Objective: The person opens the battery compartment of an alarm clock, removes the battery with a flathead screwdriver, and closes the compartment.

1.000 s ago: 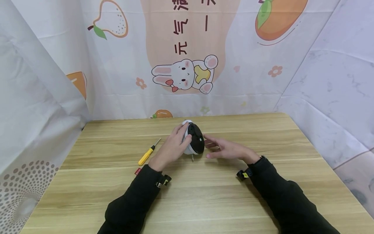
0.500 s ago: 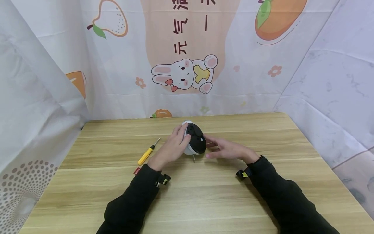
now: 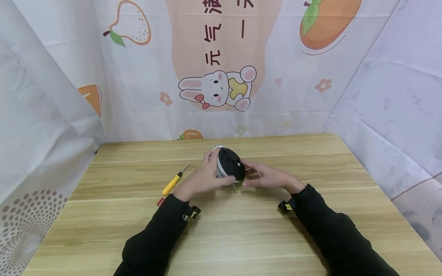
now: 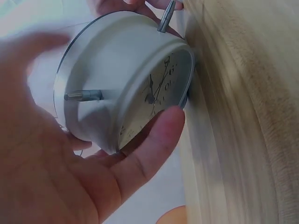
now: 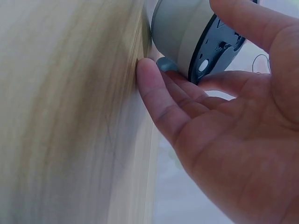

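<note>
A small white alarm clock (image 3: 222, 174) stands tilted on the table, black back (image 3: 232, 165) turned up and to the right. In the left wrist view its dial (image 4: 152, 98) slants down toward the wood, and two metal feet (image 4: 85, 95) stick out of the casing. My left hand (image 3: 203, 176) grips the casing, with a finger along the dial rim and the thumb over the edge of the back. My right hand (image 3: 264, 177) is at the right side, loosely extended fingers (image 5: 187, 91) touching the clock's rim low down. The clock partly hides some fingertips.
A screwdriver with a yellow handle (image 3: 170, 186) lies left of my left hand, its tip pointing away. A small red tag (image 3: 160, 201) shows beside the left sleeve. Behind the wooden table (image 3: 221, 237) hangs a printed curtain (image 3: 138, 84).
The clock has tipped further and shifted slightly right, its back facing more upward. My left thumb has swung out to the right across the back's lower edge. My right hand has barely moved.
</note>
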A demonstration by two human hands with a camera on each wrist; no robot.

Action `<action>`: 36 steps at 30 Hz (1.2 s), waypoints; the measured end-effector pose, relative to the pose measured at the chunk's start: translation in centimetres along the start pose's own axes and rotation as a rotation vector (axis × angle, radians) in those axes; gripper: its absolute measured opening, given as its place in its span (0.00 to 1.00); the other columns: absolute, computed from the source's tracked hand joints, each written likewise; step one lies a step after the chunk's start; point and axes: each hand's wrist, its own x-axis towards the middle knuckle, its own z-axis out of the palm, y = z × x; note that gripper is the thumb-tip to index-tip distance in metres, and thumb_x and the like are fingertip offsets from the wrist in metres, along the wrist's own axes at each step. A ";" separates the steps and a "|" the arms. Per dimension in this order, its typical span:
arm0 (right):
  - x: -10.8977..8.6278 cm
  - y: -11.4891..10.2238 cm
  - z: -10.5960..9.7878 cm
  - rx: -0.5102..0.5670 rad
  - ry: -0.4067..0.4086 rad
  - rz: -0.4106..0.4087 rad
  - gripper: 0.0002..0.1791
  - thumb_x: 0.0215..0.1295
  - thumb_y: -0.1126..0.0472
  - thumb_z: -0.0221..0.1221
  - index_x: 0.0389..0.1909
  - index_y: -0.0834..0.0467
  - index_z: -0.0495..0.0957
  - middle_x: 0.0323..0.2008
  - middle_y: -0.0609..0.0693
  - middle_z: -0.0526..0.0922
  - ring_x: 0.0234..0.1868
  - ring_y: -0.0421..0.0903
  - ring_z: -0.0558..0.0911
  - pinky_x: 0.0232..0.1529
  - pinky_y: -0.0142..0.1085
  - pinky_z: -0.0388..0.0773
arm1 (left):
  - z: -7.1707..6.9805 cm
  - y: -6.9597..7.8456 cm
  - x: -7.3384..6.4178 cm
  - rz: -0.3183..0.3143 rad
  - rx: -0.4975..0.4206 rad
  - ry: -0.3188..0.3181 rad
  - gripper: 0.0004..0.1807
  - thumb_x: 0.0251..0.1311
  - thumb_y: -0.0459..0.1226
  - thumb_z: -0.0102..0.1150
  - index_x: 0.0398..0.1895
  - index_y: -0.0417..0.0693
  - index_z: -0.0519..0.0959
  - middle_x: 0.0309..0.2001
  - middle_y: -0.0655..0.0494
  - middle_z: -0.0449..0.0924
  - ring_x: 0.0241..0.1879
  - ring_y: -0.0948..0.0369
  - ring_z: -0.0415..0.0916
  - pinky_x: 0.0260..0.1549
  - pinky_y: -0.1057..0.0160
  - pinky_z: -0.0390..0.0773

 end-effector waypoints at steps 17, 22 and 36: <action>0.1 -0.1 0.2 0.003 0.022 0.006 0.49 0.72 0.57 0.63 0.82 0.60 0.40 0.76 0.63 0.56 0.71 0.63 0.67 0.66 0.56 0.67 | -0.2 -0.7 -0.1 0.065 0.018 0.047 0.62 0.50 0.48 0.80 0.80 0.42 0.48 0.72 0.40 0.55 0.63 0.48 0.69 0.61 0.47 0.71; -0.1 -0.1 0.1 0.001 0.023 0.014 0.49 0.72 0.57 0.62 0.82 0.58 0.40 0.77 0.64 0.55 0.71 0.62 0.67 0.66 0.56 0.67 | 0.1 -1.1 0.1 0.076 0.071 0.048 0.62 0.50 0.50 0.80 0.79 0.39 0.49 0.72 0.41 0.58 0.67 0.49 0.66 0.63 0.47 0.70; -0.1 -0.5 0.3 -0.021 0.042 -0.003 0.49 0.71 0.58 0.63 0.82 0.59 0.42 0.76 0.64 0.56 0.69 0.64 0.69 0.67 0.56 0.66 | 0.3 -1.4 -0.1 -0.043 0.220 -0.007 0.67 0.51 0.57 0.76 0.81 0.39 0.43 0.77 0.38 0.54 0.71 0.44 0.61 0.65 0.46 0.68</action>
